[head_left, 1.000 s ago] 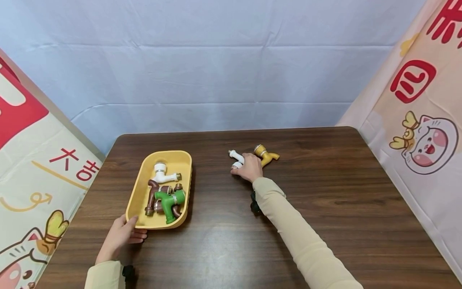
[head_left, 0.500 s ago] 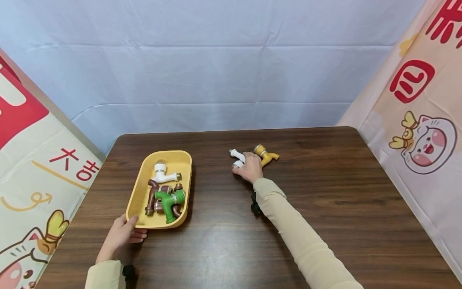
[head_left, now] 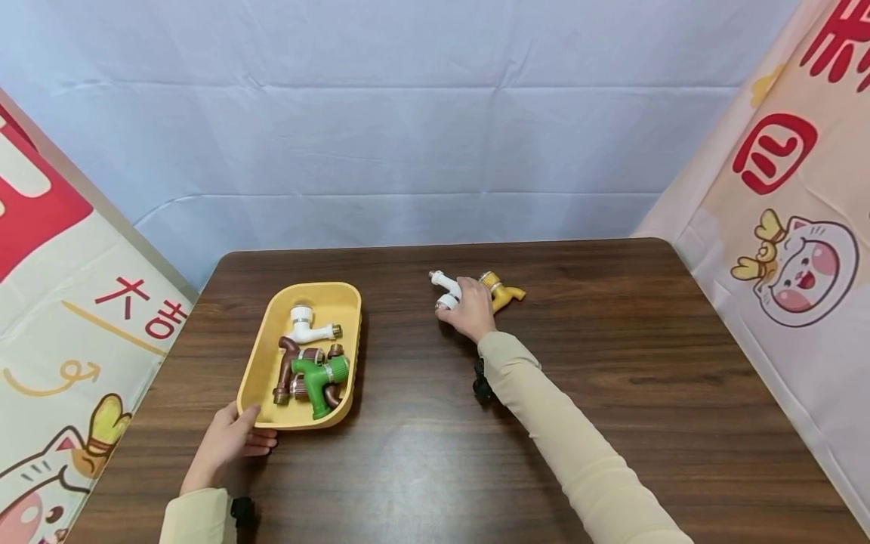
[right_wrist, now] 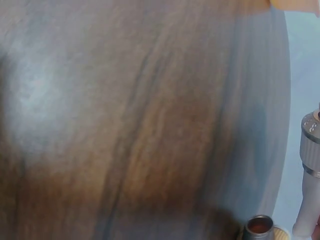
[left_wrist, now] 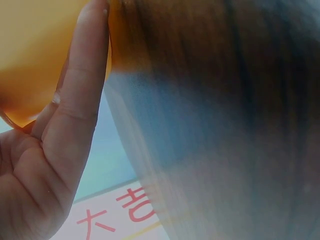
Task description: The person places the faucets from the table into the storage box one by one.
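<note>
In the head view my right hand [head_left: 472, 310] grips a white faucet [head_left: 447, 285] by its handle end, its metal-tipped end pointing to the far left. The right wrist view catches the white faucet [right_wrist: 310, 160] at its right edge. Just beyond that hand lies a yellow faucet [head_left: 506, 293], partly covered by the fingers. My left hand [head_left: 227, 442] holds the near left corner of a yellow tray [head_left: 253, 370], thumb over the rim and fingers below. Close up, a finger [left_wrist: 82, 65] lies along the tray's outside wall.
Inside the tray are another white faucet [head_left: 309, 330], a green faucet [head_left: 318, 387] on top of brown ones, and a brown faucet [head_left: 287, 370] to the left. The dark wooden table [head_left: 408, 468] ends at a pale cloth backdrop [head_left: 408, 151].
The white faucet in my right hand has risen slightly and shifted away from me, its metal-tipped end now higher in the head view. My left hand and the tray have stayed put.
</note>
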Available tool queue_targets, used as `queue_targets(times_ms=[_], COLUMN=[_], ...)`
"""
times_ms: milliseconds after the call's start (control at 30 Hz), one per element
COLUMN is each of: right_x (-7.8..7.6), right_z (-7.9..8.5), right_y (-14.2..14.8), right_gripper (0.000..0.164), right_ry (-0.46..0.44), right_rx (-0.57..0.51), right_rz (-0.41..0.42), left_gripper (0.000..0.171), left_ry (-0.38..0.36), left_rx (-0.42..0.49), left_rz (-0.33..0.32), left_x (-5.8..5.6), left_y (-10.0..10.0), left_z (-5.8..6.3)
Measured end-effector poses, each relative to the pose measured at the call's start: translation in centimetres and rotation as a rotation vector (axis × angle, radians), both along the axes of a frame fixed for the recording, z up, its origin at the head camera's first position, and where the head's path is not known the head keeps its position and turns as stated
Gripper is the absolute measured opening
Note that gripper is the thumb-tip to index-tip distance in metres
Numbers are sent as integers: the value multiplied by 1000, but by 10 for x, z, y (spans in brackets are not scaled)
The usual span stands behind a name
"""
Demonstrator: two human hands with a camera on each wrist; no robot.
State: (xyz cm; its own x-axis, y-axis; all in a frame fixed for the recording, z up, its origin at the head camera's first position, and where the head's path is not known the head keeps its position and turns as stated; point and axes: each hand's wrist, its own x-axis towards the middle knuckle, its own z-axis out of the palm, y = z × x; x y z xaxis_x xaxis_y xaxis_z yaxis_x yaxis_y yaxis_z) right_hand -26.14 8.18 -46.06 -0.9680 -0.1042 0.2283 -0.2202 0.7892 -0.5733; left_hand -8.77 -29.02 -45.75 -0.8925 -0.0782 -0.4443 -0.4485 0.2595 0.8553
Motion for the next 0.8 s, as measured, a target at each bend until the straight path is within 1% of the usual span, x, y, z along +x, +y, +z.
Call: queue_targets(times_ms=[233, 400, 500, 633, 800], right_x=[-1, -1, 0, 0, 0], right_z=[7, 13, 17, 20, 25], right_y=[-1, -2, -1, -2, -4], right_gripper=[64, 65, 63, 62, 65], right_ry=[36, 42, 56, 69, 78], right_rx=[6, -25, -32, -28, -33], right_rz=[5, 18, 29, 31, 34], left_gripper=[40, 39, 40, 39, 39], left_ry=[5, 3, 7, 9, 6], left_rx=[-6, -3, 2, 3, 1], left_rz=[2, -3, -11, -4, 7], left_x=[1, 2, 2, 2, 4], left_y=[1, 1, 0, 2, 4], left_z=[1, 0, 0, 1, 3])
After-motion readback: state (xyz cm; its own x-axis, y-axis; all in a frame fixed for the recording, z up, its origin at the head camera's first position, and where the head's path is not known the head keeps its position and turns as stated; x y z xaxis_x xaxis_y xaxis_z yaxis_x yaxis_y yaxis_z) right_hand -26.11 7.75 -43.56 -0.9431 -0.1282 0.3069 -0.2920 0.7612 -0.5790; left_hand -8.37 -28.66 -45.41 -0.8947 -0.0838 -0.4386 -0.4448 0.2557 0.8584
